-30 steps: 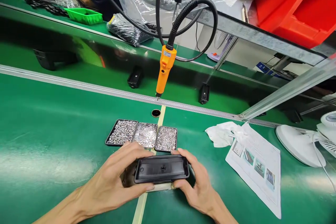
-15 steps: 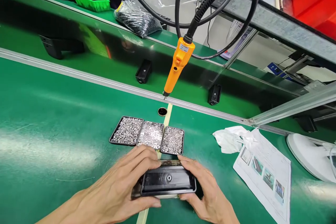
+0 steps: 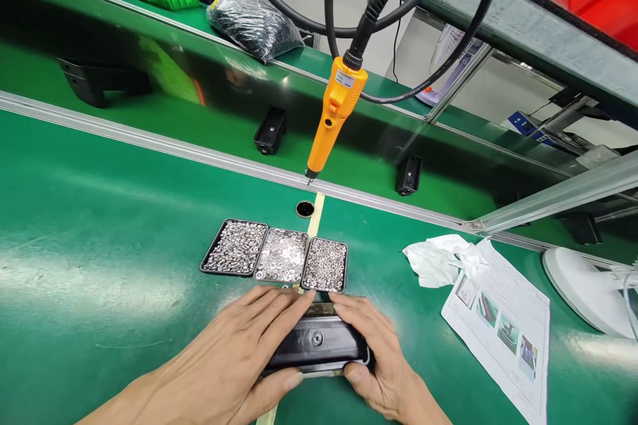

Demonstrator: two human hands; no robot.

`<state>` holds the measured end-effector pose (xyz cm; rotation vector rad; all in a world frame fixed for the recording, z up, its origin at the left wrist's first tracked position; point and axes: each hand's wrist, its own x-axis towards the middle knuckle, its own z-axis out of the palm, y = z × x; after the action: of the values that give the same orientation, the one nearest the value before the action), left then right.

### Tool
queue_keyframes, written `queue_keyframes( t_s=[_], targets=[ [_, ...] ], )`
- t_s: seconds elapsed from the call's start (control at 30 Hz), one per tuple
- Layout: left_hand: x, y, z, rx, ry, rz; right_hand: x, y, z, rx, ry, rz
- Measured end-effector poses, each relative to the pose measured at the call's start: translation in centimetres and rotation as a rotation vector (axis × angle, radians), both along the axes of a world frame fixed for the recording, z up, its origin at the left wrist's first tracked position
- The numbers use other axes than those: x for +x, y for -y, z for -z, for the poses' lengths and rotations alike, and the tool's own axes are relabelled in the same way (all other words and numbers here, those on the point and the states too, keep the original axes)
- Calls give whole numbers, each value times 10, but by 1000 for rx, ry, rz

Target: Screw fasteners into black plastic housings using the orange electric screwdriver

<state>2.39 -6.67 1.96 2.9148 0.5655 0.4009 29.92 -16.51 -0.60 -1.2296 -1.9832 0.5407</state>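
A black rectangular housing (image 3: 323, 343) with a small round hole in its middle lies in front of me on the green table. My left hand (image 3: 249, 345) grips its left end, fingers over the far edge and thumb along the near edge. Around the right end is my right hand (image 3: 376, 345), its thumb on the near corner. Part of a worn block shows beneath the housing. Just beyond my fingertips sit three shallow black trays: one of screws (image 3: 236, 247), one of flat washers (image 3: 282, 255) and one of small nut-like parts (image 3: 325, 265).
An orange electric screwdriver (image 3: 331, 116) hangs on a cable above the trays. A small round dark dish (image 3: 305, 209) stands behind them. To the right lie white tissue (image 3: 433, 259) and a printed sheet (image 3: 501, 339). Black housings (image 3: 270, 130) rest on the lane beyond the metal rail.
My left fingers have stretched further along the housing's far edge, and my right thumb has come up onto its near corner. The whole view has shifted slightly.
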Motion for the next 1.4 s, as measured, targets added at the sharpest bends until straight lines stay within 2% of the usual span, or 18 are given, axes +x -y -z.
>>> queue_keyframes(
  t_s=[0.13, 0.23, 0.3, 0.33, 0.4, 0.47, 0.53, 0.7, 0.87, 0.97, 1.07, 1.2, 1.3, 1.4],
  targets=[
    [-1, 0, -1, -144, 21, 2, -2, -2, 4, 64, -25, 17],
    [-3, -11, -9, -402, 94, -5, 0, -3, 6, 74, -48, -10],
    [-3, -25, -16, -565, 175, -69, 2, -3, 8, 77, -124, -12],
    [-2, -34, -19, -595, 219, -114, 3, -3, 9, 73, -179, 18],
    [2, -52, -20, -529, 259, -182, 5, -3, 12, 46, -294, 143],
    [9, -68, -15, -400, 193, -177, 5, -4, 15, -18, -387, 285],
    [16, -79, -7, -359, 120, -157, 6, -5, 17, -67, -447, 364],
    [28, -86, 7, -367, 82, -200, 5, -9, 17, -113, -446, 359],
    [27, -87, 8, -437, 133, -248, 5, -11, 18, -136, -453, 370],
    [22, -85, -1, -491, 193, -288, 6, -13, 20, -185, -483, 418],
    [17, -73, -24, -574, 257, -283, 6, -16, 19, -214, -492, 455],
    [13, -44, -57, -713, 233, -94, 4, -16, 14, -230, -456, 470],
    [15, -25, -65, -645, 51, 39, 2, -17, 11, -222, -424, 472],
    [21, -19, -62, -510, -56, 66, 2, -17, 10, -210, -417, 461]
  ],
)
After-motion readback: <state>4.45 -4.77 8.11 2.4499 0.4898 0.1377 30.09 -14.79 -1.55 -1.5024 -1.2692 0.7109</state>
